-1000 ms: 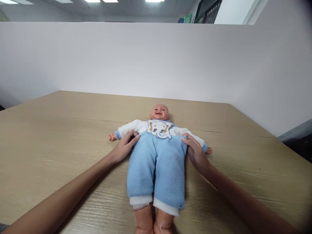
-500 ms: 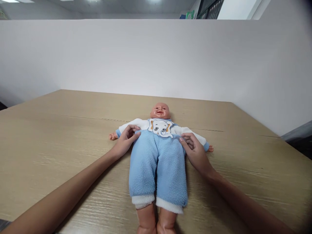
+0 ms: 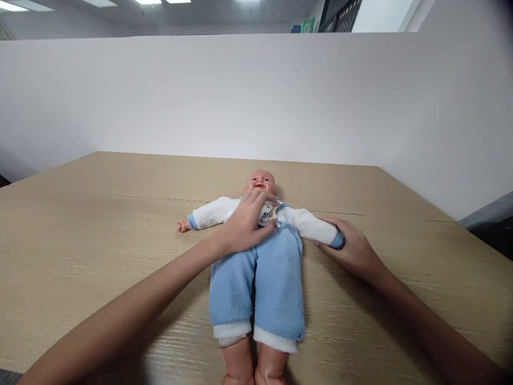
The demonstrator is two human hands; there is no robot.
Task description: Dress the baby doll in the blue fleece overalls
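A baby doll (image 3: pixel 260 278) lies on its back on the wooden table (image 3: pixel 100 240), head away from me, feet toward me. It wears blue fleece trousers and a white top with an elephant patch. My left hand (image 3: pixel 244 227) rests on the doll's chest, fingers curled over the elephant patch and pinching the cloth there. My right hand (image 3: pixel 355 251) is wrapped round the end of the doll's sleeve at the blue cuff, covering the doll's hand. The doll's other arm stretches out bare-handed to the left.
A white partition wall (image 3: pixel 240 101) stands behind the table's far edge. At the right the table ends near a dark gap (image 3: pixel 492 230). Ceiling lights and a window show above the wall.
My left hand moved from the doll's waist up onto its chest. My right hand left the waistband and slid outward to grip the sleeve cuff.
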